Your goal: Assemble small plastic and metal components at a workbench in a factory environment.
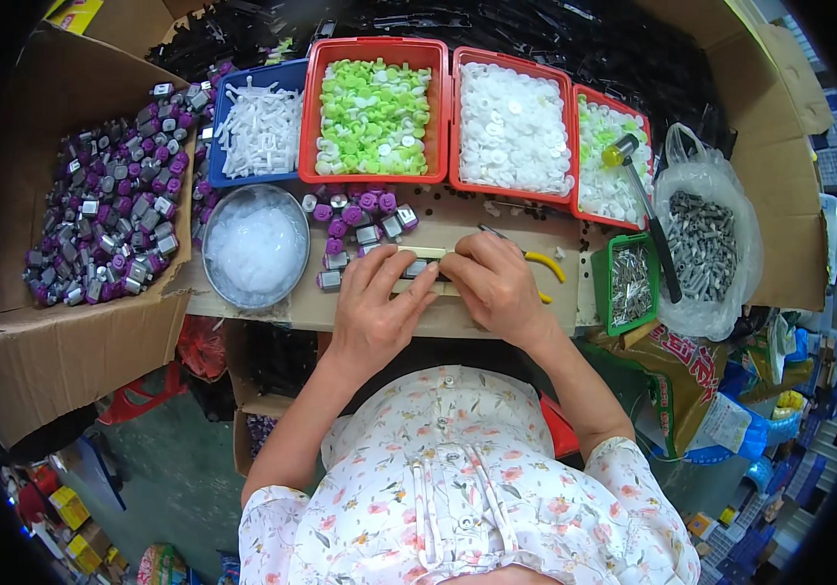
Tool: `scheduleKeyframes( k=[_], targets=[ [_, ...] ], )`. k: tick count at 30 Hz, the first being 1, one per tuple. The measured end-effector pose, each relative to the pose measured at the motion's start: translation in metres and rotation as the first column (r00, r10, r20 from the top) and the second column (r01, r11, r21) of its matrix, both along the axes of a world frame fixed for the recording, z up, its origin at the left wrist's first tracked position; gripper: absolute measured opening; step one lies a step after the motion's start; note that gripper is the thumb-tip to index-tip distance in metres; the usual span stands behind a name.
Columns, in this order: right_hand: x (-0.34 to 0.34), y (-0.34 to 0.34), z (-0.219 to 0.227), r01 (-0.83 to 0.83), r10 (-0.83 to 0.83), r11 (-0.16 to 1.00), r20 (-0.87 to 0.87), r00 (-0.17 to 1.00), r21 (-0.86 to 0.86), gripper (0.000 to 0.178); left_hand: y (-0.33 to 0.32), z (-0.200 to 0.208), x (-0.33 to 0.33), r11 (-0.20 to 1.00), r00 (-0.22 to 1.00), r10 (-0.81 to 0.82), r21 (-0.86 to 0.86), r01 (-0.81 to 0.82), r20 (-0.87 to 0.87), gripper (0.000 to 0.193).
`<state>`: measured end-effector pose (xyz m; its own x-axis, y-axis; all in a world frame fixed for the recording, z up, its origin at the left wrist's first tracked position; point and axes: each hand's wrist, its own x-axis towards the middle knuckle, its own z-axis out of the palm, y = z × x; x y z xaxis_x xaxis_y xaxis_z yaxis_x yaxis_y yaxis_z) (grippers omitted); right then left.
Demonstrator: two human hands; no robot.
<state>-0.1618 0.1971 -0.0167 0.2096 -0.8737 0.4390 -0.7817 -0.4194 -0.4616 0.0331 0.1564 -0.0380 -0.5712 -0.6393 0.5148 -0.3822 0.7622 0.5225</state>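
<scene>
Both bare hands meet over the front of the tan work table (447,216), thumbs and fingertips closed on a small, dark grey, blocky part (418,266) beside a flat, pale yellow strip (422,253). The left hand (376,310) pinches around the part's left side; the right hand (496,288) has its fingertips bunched at the other end, but what exactly they grip is hidden, and I cannot tell whether part and strip are joined. With so little of the piece exposed, uneven finger pressure could tilt it or make it slip, probably onto the table or over the near edge. The pliers with yellow curved handles (545,261) lie just beside the right hand, so a sideways swing might knock them. Loose purple-and-grey motor-like blocks (368,235) sit close behind the left hand; a dropped piece could get mixed among them. Farther right, the black-handled hammer (665,255) leans beside the green plastic tray of slim metal pins (601,283); a bump there might spill pins.
</scene>
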Motion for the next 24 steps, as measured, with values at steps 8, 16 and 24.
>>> scheduleKeyframes(
  k=[8,16,24],
  targets=[
    [0.0006,0.0001,-0.0013,0.031,-0.036,0.999,0.155,0.987,0.039,0.023,0.0004,-0.0038,-0.0003,1.000,1.000,-0.003,-0.020,0.003,0.008,0.036],
    [-0.0050,0.0015,-0.0044,-0.027,0.026,1.000,0.113,0.993,0.010,0.024,0.0003,-0.0052,0.0001,0.999,1.000,-0.009,-0.035,0.010,0.007,0.036],
    [-0.0007,-0.0007,-0.0029,0.006,-0.005,1.000,0.135,0.991,-0.008,0.021,0.0003,-0.0019,0.0005,0.997,0.999,-0.020,-0.073,0.023,0.043,0.035]
  ],
)
